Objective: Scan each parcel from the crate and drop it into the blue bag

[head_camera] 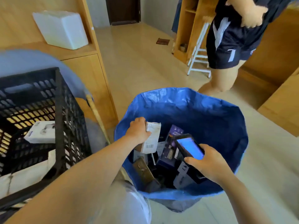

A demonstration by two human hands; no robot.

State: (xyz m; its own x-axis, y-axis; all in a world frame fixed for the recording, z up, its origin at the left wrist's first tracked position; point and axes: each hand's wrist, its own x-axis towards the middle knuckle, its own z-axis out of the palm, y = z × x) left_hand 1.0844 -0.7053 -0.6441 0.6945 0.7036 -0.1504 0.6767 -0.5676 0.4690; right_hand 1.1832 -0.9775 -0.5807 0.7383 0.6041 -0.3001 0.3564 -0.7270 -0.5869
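My left hand [138, 130] grips a white parcel box [152, 138] with a barcode label, held inside the mouth of the open blue bag [202, 110]. In my right hand [205, 162] is a black handheld scanner [188, 147] with a lit blue screen, held over the bag to the right of the box. Several boxes, dark and purple [171, 143], lie in the bag's bottom. The black slatted crate [40, 113] stands at the left with a white parcel [41, 132] inside it.
Another person in dark shorts [226, 46] stands behind the bag at the right. A white step stool [199, 52] leans by wooden shelving. A white foam box [61, 29] sits on the wooden cabinet at the left. Pale tiled floor lies beyond.
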